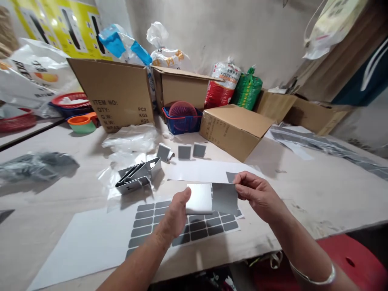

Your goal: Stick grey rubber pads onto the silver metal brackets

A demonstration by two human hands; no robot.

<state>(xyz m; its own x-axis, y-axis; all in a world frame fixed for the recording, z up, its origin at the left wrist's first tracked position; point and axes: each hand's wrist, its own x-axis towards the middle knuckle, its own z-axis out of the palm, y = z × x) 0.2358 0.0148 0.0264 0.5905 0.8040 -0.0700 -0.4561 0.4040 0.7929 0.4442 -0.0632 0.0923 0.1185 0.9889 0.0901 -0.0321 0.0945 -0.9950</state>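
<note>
My left hand [179,208] grips a smooth silver metal plate [198,199] by its left side, thumb on top. Finger and thumb of my right hand [257,193] pinch the right edge of a grey rectangular sticker [224,198], whose left edge meets or nearly meets the plate. Below both hands lies a sheet of grey rounded stickers [142,222], partly hidden by my left arm. Beyond them, a white strip [197,170] bears a grey piece [231,176]. Several bent silver metal stands [138,176] lie nested at the left.
Small stands with grey faces [184,152] line up past the strip. Cardboard boxes [236,127], a blue basket [182,123] and clear plastic bags [131,137] stand farther back. Wrapped grey pieces [36,165] lie far left; a red stool [351,258] is below right.
</note>
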